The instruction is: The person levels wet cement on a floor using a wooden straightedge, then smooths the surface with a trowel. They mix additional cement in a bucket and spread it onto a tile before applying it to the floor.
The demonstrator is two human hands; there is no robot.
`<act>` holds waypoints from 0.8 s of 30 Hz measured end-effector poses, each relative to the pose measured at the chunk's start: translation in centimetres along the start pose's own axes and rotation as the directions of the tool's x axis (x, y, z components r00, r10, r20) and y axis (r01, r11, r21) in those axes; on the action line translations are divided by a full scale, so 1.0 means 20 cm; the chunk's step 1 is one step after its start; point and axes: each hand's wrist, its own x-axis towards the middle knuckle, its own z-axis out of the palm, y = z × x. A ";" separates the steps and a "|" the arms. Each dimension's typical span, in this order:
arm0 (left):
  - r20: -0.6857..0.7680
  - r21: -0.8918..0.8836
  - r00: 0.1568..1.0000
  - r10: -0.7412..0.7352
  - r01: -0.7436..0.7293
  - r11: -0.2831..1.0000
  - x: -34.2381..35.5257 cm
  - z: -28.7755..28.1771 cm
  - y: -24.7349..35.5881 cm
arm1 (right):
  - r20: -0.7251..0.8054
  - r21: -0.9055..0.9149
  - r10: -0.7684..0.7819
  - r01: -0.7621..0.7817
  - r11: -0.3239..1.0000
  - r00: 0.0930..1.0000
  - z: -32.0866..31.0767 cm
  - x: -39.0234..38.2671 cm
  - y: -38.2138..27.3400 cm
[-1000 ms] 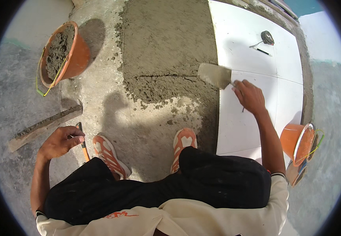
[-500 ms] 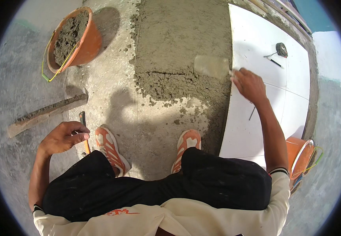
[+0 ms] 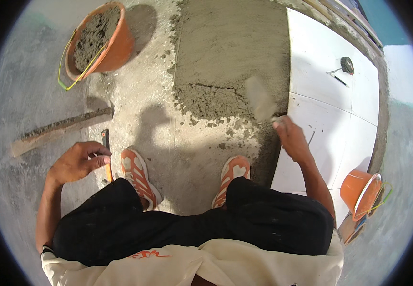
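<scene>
My right hand (image 3: 292, 138) is closed round the handle of a trowel (image 3: 260, 100). The trowel's blade, blurred by motion, points away from me over the right part of the rough front edge of a bed of grey mortar (image 3: 232, 47). Beyond a crack, the mortar lies smooth; on the near side it is crumbly. My left hand (image 3: 80, 162) hangs by my left knee, loosely curled, with a gap between thumb and fingers and nothing visible in it. Below its fingertips a tool with an orange and black handle (image 3: 106, 143) lies on the floor.
White tiles (image 3: 330, 148) border the mortar on the right, with a tape measure (image 3: 346, 65), a black pen (image 3: 341, 81) and a nail-like piece on them. An orange bucket of mortar (image 3: 120, 50) stands far left, near a mortar-crusted board (image 3: 63, 128). Another orange bucket (image 3: 354, 187) is at right.
My right hand has come nearer to me, and the trowel blade has swung from pointing left to pointing away. My left hand keeps its pose. The whole view has shifted slightly.
</scene>
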 end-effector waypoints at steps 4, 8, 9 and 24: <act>-0.034 0.008 0.999 0.034 -0.034 0.999 -0.04 0.01 -0.05 | -0.204 -0.155 -0.011 -0.021 0.988 0.979 -0.05 0.09 0.08; -0.021 -0.013 1.000 -0.006 0.006 1.000 -0.06 0.03 -0.03 | -0.104 -0.243 -0.209 0.179 0.953 0.972 0.02 0.24 -0.01; -0.026 -0.006 1.000 -0.015 0.015 1.000 -0.07 0.03 -0.04 | -0.082 -0.244 -0.281 0.254 0.936 0.956 0.06 0.27 -0.06; -0.109 -0.114 0.994 -0.014 0.001 0.993 -0.24 0.06 -0.18 | 0.266 -0.397 -0.546 0.607 0.689 0.794 0.14 0.54 -0.50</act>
